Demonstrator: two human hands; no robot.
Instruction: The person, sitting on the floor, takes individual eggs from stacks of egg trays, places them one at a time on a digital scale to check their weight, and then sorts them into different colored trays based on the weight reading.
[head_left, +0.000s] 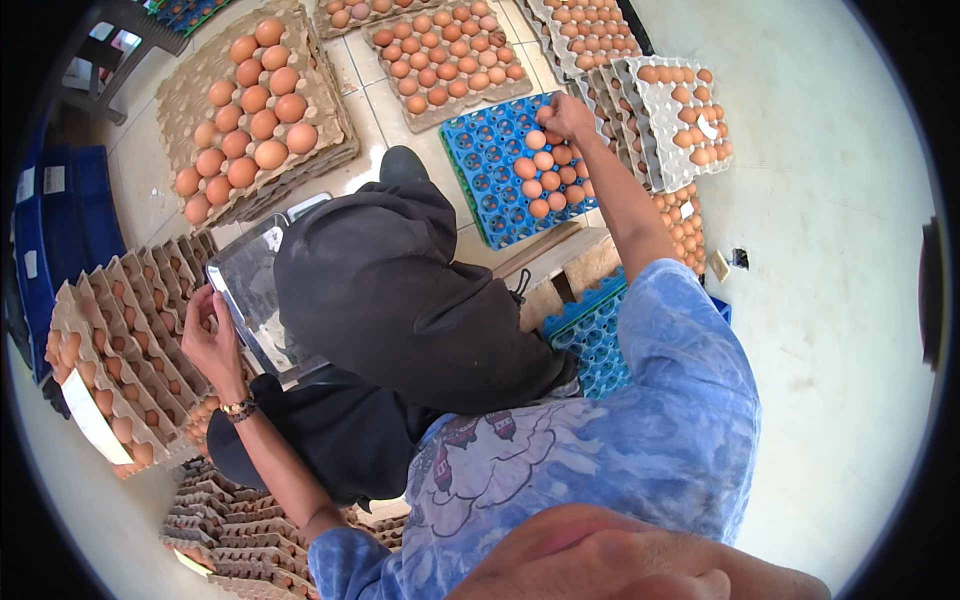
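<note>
My right hand (570, 118) grips a brown egg (545, 114) at the far right corner of a blue plastic egg tray (469, 142). Brown eggs (550, 181) fill part of this tray's right side, while the cups on its left side hold none. More trays, one with a green edge, lie stacked beneath it. On the other side, my left hand (212, 334) is at the rim of a flat metal weighing pan (251, 262), fingers slightly apart and holding nothing. My bent knee covers part of the pan.
A cardboard tray stack (330, 142) with eggs on top stands ahead left. Another full cardboard tray (450, 56) sits on the tiled floor. Egg-filled stacks (135, 352) rise at left and right (675, 120). Blue trays (592, 352) lie beside a wooden block (581, 259); a wall (817, 300) borders the right.
</note>
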